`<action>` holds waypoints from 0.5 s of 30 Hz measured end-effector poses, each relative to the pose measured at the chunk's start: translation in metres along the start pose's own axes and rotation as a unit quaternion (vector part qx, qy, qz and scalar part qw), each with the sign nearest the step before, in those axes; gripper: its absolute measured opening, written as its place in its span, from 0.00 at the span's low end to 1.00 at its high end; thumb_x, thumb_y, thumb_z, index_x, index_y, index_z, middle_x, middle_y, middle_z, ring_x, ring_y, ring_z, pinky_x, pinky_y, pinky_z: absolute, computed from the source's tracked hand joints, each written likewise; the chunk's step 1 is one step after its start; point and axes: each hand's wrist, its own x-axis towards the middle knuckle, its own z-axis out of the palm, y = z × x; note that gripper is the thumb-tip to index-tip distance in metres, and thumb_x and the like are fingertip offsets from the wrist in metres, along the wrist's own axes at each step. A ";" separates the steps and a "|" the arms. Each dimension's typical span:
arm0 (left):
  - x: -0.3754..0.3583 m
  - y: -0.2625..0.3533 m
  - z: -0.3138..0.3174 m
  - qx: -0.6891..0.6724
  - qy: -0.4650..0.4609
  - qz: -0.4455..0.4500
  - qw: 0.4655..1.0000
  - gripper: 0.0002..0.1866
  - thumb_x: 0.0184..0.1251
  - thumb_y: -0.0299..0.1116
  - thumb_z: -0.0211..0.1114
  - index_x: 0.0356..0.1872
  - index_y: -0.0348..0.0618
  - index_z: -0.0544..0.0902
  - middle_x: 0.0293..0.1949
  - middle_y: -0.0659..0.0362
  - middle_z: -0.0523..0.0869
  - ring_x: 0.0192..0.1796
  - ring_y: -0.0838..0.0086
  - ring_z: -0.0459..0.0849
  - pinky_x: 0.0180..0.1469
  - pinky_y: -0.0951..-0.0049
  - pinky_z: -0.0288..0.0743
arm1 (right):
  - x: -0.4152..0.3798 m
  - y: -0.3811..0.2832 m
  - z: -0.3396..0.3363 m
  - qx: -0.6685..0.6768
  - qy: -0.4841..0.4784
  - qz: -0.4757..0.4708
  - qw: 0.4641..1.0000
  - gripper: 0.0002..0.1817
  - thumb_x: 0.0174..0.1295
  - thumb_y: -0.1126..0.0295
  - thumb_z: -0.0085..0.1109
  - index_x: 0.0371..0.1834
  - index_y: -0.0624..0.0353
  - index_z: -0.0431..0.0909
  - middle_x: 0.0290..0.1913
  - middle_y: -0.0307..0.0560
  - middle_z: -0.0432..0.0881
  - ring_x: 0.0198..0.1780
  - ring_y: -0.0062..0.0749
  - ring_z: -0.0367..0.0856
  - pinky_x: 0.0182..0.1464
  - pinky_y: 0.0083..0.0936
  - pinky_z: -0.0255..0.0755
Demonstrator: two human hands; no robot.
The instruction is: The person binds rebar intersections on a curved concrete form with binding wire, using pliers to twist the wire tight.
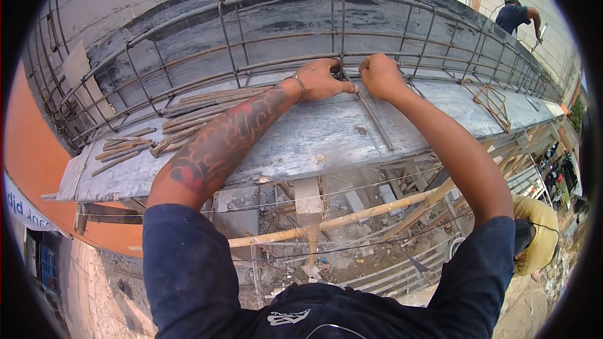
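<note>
Rebar tying at a cage joint was shown. Left hand (321, 81) pinched the lower bar of the rebar cage (342, 25); right hand (379, 75) was fisted, grip contents indiscernible. Wire tightening at that joint was judged next, requiring a steadied bar.
</note>
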 end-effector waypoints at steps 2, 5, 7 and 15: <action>-0.001 0.003 -0.004 -0.020 -0.045 -0.020 0.999 0.48 0.49 0.55 0.71 0.64 0.28 0.67 0.63 0.38 0.71 0.67 0.53 0.69 0.70 0.64 0.61 | -0.001 -0.006 0.003 -0.022 0.017 0.023 0.999 0.10 0.51 0.73 0.62 0.33 0.71 0.81 0.40 0.68 0.82 0.46 0.60 0.81 0.49 0.44 0.76; 0.001 -0.001 0.001 0.005 -0.029 -0.020 0.999 0.52 0.46 0.60 0.71 0.65 0.28 0.66 0.65 0.37 0.69 0.69 0.51 0.66 0.71 0.63 0.59 | -0.007 -0.009 0.012 -0.040 0.044 0.048 0.997 0.10 0.49 0.75 0.64 0.32 0.71 0.81 0.39 0.68 0.82 0.46 0.59 0.82 0.48 0.43 0.77; -0.004 0.012 -0.008 0.054 -0.049 -0.034 0.997 0.58 0.43 0.68 0.66 0.68 0.30 0.62 0.68 0.37 0.64 0.71 0.50 0.61 0.72 0.60 0.55 | -0.006 -0.007 0.015 -0.044 0.051 0.041 0.997 0.11 0.48 0.74 0.66 0.34 0.69 0.80 0.39 0.67 0.82 0.46 0.59 0.82 0.48 0.43 0.77; 0.003 0.006 -0.001 0.103 -0.085 -0.054 0.990 0.62 0.41 0.74 0.59 0.72 0.36 0.57 0.69 0.39 0.64 0.73 0.44 0.55 0.73 0.53 0.49 | -0.011 -0.011 0.005 -0.087 0.017 0.043 0.995 0.15 0.49 0.75 0.66 0.39 0.69 0.77 0.40 0.68 0.82 0.46 0.61 0.82 0.47 0.44 0.78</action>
